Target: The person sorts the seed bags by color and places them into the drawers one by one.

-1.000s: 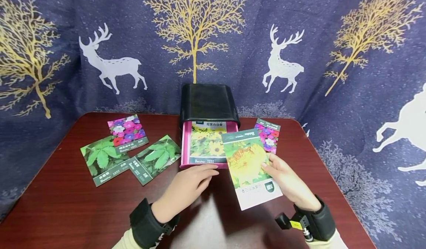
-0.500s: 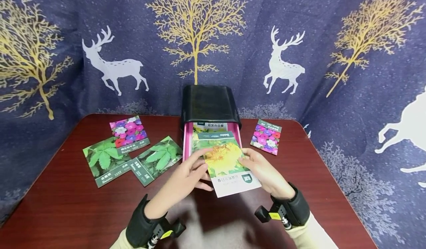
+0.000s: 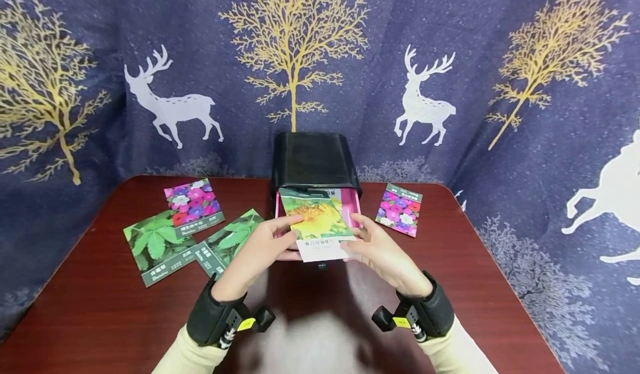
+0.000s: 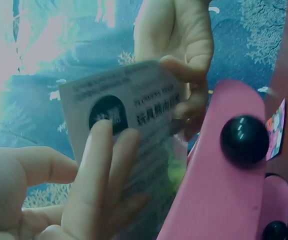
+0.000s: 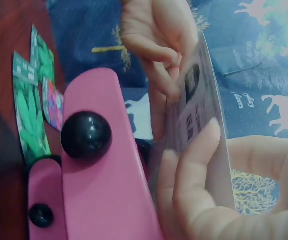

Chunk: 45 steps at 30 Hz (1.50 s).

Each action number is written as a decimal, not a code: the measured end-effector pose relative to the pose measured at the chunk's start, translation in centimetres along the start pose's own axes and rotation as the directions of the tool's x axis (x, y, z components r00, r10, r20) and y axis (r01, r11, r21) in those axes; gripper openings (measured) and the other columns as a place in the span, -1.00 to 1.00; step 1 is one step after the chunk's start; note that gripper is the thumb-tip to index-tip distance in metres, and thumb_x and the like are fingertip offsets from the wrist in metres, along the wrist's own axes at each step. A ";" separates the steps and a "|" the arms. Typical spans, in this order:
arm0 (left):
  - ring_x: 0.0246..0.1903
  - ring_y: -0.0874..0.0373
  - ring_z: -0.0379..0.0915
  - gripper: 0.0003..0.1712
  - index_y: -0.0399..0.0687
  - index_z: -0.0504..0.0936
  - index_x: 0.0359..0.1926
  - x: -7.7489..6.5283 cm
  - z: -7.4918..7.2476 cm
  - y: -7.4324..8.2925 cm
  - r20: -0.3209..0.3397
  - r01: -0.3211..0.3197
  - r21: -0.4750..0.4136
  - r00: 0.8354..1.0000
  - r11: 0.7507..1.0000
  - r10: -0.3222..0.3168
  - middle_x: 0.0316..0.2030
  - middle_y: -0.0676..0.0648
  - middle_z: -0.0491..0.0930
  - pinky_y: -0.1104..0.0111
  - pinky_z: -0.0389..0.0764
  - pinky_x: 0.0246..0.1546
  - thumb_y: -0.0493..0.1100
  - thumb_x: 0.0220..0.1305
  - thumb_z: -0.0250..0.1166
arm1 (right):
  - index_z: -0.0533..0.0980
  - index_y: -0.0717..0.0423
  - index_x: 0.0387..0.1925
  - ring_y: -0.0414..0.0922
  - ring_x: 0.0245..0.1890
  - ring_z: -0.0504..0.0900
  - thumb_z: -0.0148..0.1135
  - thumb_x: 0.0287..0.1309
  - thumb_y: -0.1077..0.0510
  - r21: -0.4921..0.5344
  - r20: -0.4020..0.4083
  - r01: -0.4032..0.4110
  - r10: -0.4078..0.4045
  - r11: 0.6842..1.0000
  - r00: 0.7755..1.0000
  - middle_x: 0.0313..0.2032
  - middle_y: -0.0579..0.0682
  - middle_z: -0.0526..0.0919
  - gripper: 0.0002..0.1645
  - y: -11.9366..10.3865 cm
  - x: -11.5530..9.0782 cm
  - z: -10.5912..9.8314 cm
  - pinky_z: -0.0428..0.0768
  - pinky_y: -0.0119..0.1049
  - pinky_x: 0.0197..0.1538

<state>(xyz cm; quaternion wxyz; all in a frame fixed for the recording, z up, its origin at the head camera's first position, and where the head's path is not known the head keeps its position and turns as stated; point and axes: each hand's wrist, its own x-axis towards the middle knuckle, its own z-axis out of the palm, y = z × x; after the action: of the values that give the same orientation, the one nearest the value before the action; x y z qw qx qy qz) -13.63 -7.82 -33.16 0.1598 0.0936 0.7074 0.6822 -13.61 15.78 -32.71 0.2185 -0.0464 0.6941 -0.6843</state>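
A seed packet (image 3: 317, 218) with a large yellow flower is tilted over the pulled-out pink drawer (image 3: 353, 204) of a black box (image 3: 316, 160). My left hand (image 3: 260, 249) pinches its left side, with fingertips against the printed back in the left wrist view. On the other side my right hand (image 3: 385, 254) holds the lower right part between thumb and fingers. Small print and a dark logo show on the packet (image 4: 134, 107) in the left wrist view. Another packet (image 3: 334, 193) lies inside the drawer, mostly hidden. A black knob (image 5: 86, 135) sticks out from the drawer front.
Left of the box lie a pink flower packet (image 3: 195, 203) and two green leaf packets (image 3: 156, 245), overlapping on the dark red table (image 3: 90, 285). One more flower packet (image 3: 400, 210) lies right of the box. A patterned blue curtain (image 3: 200, 24) hangs behind the table.
My left hand has left the drawer front and taken hold of the packet. The right hand has brought the packet leftward and up over the drawer, more tilted than before.
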 end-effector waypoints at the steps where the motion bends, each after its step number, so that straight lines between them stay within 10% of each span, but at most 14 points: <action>1: -0.22 0.10 0.62 -0.49 -0.28 0.29 0.29 0.2 -0.1 0.0 -0.005 0.007 -0.012 1.000 1.000 -0.007 0.07 -0.39 0.47 0.27 0.65 -0.19 -0.28 0.34 0.02 | -0.10 0.22 0.40 -0.17 -0.07 0.54 0.08 0.19 0.32 -0.030 -0.011 0.010 -0.010 0.999 1.000 0.19 0.28 0.29 -0.16 0.0 0.1 0.1 0.58 -0.37 -0.06; 14: -0.29 0.14 0.58 -0.36 -0.16 0.28 0.32 2.2 0.0 0.4 -0.142 0.102 0.205 0.987 0.973 -0.074 0.02 -0.29 0.52 0.37 0.64 -0.27 -0.28 0.20 0.17 | 0.23 0.31 0.28 -0.15 -0.16 0.57 0.09 0.16 0.32 -0.245 -0.144 0.029 -0.066 0.969 0.987 -0.02 0.24 0.54 -0.37 -0.3 0.2 0.3 0.51 -0.31 -0.03; 23: -0.39 0.10 0.31 -0.25 -0.24 0.17 0.37 3.0 0.4 0.8 -0.168 0.048 0.388 0.986 0.920 0.019 0.43 -0.26 -0.14 0.42 0.34 -0.43 -0.32 0.12 0.15 | 0.28 0.21 0.29 -0.08 0.07 0.43 0.17 0.10 0.23 -0.454 -0.235 -0.007 -0.113 0.891 0.965 0.20 0.10 0.43 -0.33 -0.7 2.6 1.2 0.46 -0.21 0.08; 27: -0.02 -0.10 0.36 -0.25 -0.26 0.15 0.37 3.1 0.5 0.5 -0.209 0.059 0.466 0.977 0.883 0.045 0.43 -0.30 -0.21 0.28 0.38 -0.26 -0.33 0.14 0.14 | 0.30 0.27 0.26 -0.01 0.14 0.42 0.17 0.09 0.26 -0.527 -0.219 0.008 -0.146 0.850 0.965 0.21 0.16 0.42 -0.34 -0.5 3.2 1.8 0.42 -0.07 0.17; 31: 0.34 -0.23 0.06 -0.34 -0.30 0.29 0.30 3.4 0.8 0.2 -0.179 0.008 0.571 0.977 0.821 0.116 0.40 -0.35 -0.06 0.10 0.40 0.06 -0.37 0.12 0.14 | 0.34 0.39 0.19 0.12 0.21 0.34 0.17 0.07 0.30 -0.646 -0.185 0.059 -0.231 0.761 0.955 0.18 0.30 0.39 -0.39 -0.5 3.4 2.3 0.34 0.01 0.24; 38: 0.30 -0.27 0.13 -0.47 -0.35 0.43 0.19 4.0 1.8 -0.1 -0.106 -0.056 0.680 0.979 0.731 0.174 0.34 -0.45 0.05 0.07 0.39 0.13 -0.45 0.12 0.08 | 0.38 0.46 0.13 0.19 0.26 0.20 0.21 0.06 0.31 -0.796 -0.150 0.076 -0.317 0.600 0.936 0.16 0.41 0.31 -0.43 0.1 3.9 3.3 0.29 0.04 0.26; 45: -0.02 -0.38 0.31 -0.62 -0.38 0.57 -0.01 4.1 2.8 -1.5 -0.107 -0.097 0.867 0.921 0.488 0.373 0.14 -0.47 0.35 -0.03 0.35 0.10 -0.41 0.09 0.20 | 0.47 0.39 0.05 0.22 0.28 0.18 0.21 0.04 0.30 -0.873 -0.164 0.008 -0.309 0.488 0.937 0.22 0.40 0.25 -0.52 0.6 4.0 3.9 0.25 0.07 0.28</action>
<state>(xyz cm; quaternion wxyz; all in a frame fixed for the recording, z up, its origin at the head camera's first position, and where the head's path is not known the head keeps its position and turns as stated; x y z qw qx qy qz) -16.37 -3.82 -35.14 -0.1043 0.1582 0.9436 0.2717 -15.65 10.70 -34.11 -0.0066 -0.1093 0.9584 -0.2636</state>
